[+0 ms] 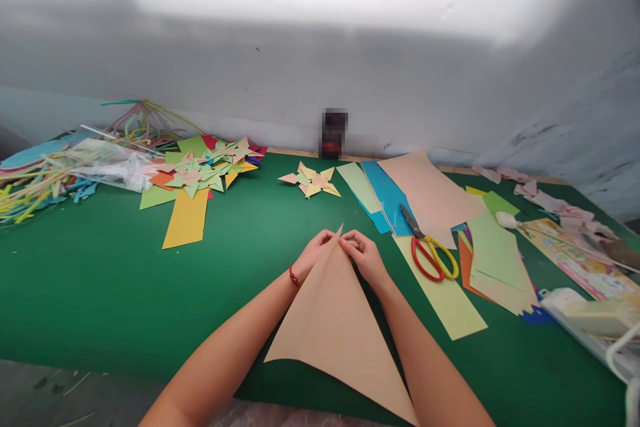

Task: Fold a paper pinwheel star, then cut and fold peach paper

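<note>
A large sheet of peach paper (pixel 335 327), folded to a narrow point at its far end, stretches from the middle of the table toward me. My left hand (pixel 320 247) pinches the left side of that point, partly behind the paper. On the right side, my right hand (pixel 363 255) grips the same tip between thumb and fingers. A small pale tip of paper pokes out just beyond my fingers. Past my hands lies a folded paper star (pixel 313 180) in peach, yellow and green.
Red-and-yellow-handled scissors (pixel 433 257) lie on coloured sheets (pixel 450 307) at the right. More folded stars (pixel 200 170) are piled at the back left, beside bundled strips (pixel 45 180). A white power strip (pixel 580 313) sits at the right edge. A wall (pixel 250 73) closes the back.
</note>
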The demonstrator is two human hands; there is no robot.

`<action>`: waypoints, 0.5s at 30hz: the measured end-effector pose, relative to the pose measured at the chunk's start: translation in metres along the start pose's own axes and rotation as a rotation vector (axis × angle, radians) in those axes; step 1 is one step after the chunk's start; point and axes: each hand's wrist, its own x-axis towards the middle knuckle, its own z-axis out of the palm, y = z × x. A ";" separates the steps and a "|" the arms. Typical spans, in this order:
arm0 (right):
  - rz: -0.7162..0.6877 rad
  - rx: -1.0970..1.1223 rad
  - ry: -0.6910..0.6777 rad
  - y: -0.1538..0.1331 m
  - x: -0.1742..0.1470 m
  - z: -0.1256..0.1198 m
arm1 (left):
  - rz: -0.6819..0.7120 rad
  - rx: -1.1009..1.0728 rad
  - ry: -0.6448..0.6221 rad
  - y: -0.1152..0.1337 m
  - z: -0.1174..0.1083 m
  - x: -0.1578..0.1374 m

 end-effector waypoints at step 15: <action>-0.082 -0.055 0.016 0.008 0.006 0.001 | 0.286 0.419 0.120 -0.017 -0.004 0.007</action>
